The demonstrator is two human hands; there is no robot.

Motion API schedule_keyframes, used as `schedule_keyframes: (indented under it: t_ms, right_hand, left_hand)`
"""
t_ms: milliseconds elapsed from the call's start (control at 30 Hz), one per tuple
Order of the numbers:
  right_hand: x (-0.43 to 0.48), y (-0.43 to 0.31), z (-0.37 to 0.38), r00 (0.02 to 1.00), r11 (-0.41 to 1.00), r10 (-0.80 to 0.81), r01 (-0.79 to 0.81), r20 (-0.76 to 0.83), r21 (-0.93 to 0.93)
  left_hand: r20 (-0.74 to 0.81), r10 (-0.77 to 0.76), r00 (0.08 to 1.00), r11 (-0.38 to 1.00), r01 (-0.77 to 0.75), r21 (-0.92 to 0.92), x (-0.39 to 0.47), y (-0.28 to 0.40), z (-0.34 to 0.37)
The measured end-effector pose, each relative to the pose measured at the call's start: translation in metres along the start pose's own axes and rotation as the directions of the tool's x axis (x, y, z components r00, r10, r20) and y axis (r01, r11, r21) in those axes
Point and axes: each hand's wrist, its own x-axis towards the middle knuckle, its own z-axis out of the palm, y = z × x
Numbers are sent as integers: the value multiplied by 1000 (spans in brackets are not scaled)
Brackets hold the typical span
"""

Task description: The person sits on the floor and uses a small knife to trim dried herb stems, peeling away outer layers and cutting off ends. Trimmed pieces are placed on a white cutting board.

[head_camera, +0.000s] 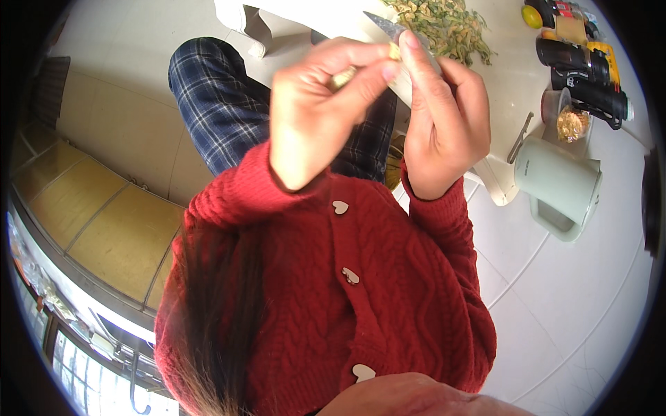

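Observation:
My left hand (328,99) pinches a small pale yellow piece of food (394,51) between thumb and fingertips. Another pale piece (343,77) shows within its curled fingers. My right hand (447,114) holds a knife, its pointed grey blade (385,25) reaching up and left past the fingertips; the handle is mostly hidden. The two hands almost meet at the small piece. Beyond them, a loose pile of thin green and yellowish cut pieces (442,26) lies on the pale tabletop (499,83).
To the right are a pale green electric kettle (556,179), a bagged golden item (572,124), dark bottles (572,57), a yellow-green fruit (532,16) and a narrow tool (520,138). My knees in plaid trousers (218,99) are below the hands. A white stool-like leg (255,36) stands ahead.

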Motion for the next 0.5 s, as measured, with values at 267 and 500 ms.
schedule_keyframes:
  t_ms: [267, 500]
  right_hand:
    - [-3, -5, -23, 965, 984, 115, -143, 236, 105]
    - [-8, -3, -19, 981, 989, 112, -125, 158, 74]
  left_hand:
    - [-77, -75, 994, 996, 72, -42, 5, 5, -9]
    - [-60, -78, 995, 993, 73, -88, 4, 7, -10]
